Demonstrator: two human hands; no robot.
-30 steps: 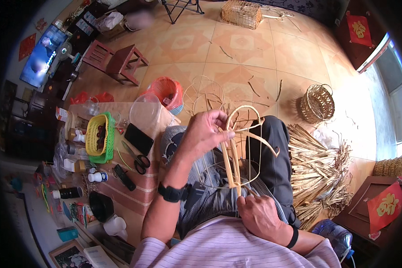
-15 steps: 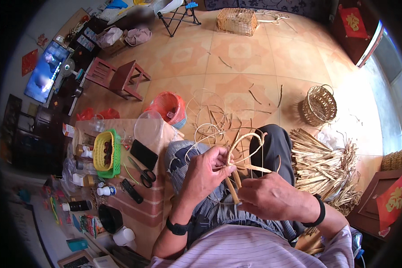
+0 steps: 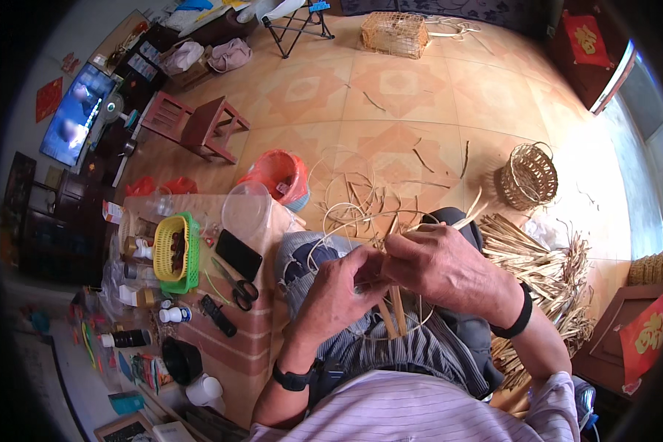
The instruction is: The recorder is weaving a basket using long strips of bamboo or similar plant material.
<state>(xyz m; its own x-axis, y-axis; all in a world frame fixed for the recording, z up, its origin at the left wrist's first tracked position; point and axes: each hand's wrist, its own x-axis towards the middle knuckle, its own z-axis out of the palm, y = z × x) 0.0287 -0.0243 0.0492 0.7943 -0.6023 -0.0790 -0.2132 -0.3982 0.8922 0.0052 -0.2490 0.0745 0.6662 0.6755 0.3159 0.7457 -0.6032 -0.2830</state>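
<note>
My left hand is closed around a piece of woven plant strips above my lap; its flat ends hang down between my hands. Right beside it, touching, is my right hand, fingers pinched on a pale strip that sticks out up and to the right. Thin strands curl out in loops past my left hand. Both hands hide the middle of the weave and the bent loop at its top.
A table on my left bears scissors, a black phone, and a yellow basket. Bundled dry strips lie on the floor at right, below a small woven basket. A red-lined bin stands ahead.
My right hand has moved up and left, from below the weave to against my left hand. The strip now points up and right, and the top loop is covered.
</note>
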